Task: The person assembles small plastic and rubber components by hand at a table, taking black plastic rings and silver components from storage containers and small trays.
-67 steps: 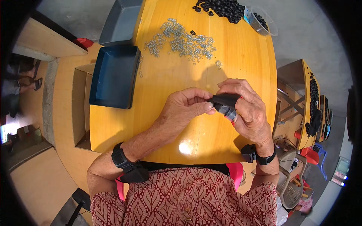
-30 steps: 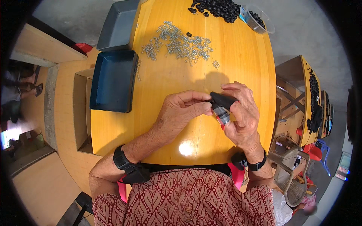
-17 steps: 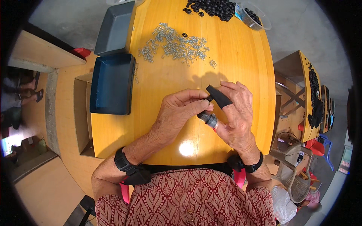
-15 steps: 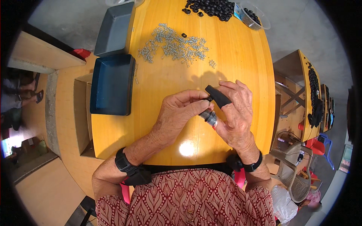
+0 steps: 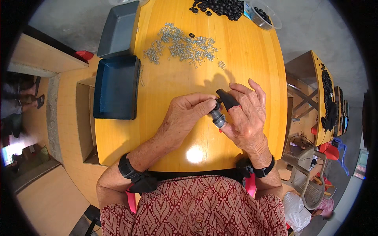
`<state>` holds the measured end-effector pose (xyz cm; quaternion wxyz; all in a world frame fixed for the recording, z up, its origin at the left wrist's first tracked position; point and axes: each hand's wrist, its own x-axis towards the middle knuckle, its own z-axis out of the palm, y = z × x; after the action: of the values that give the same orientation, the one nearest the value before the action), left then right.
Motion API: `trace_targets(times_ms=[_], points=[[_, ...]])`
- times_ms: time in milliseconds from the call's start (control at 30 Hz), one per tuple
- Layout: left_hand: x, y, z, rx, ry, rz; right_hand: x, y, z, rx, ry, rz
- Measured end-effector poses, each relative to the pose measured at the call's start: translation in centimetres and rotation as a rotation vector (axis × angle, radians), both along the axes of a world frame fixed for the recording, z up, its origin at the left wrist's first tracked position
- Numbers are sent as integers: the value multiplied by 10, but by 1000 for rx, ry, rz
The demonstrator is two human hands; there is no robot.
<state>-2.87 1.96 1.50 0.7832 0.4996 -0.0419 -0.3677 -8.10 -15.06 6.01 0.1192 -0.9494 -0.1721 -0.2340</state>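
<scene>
Over the near half of the yellow wooden table, my left hand [image 5: 182, 118] pinches a small dark rounded part [image 5: 217, 104] between thumb and index finger. My right hand [image 5: 247, 122] meets it from the other side. A black finger sleeve [image 5: 228, 100] covers its index finger, and a grey-black wrap [image 5: 217, 117] covers its thumb. Both covered tips close around the same part, while the other right fingers are raised and spread. The part's exact shape is mostly hidden by the fingertips.
Small silvery metal pieces [image 5: 183, 43] lie scattered farther back, a black piece [image 5: 191, 35] among them. Black rounded parts [image 5: 224, 8] are heaped at the far edge beside a clear bowl [image 5: 271, 23]. A dark blue tray [image 5: 136, 88] and a grey tray [image 5: 103, 43] stand left.
My right index finger and thumb have shifted slightly and turned around the small part. My left hand stays nearly in place, keeping its pinch.
</scene>
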Motion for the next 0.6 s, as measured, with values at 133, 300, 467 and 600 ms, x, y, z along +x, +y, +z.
trace_targets(times_ms=[133,300,467,600], points=[[0,1,0,37,-101,-26,1,1,1,0,2,38],[-6,-3,-2,83,-246,23,1,-2,-4,-6,-18,60],[-4,-4,-3,141,-283,21,1,-4,-8,-6,-32,60],[4,0,3,221,-289,-93,0,-9,-2,4,6,101]])
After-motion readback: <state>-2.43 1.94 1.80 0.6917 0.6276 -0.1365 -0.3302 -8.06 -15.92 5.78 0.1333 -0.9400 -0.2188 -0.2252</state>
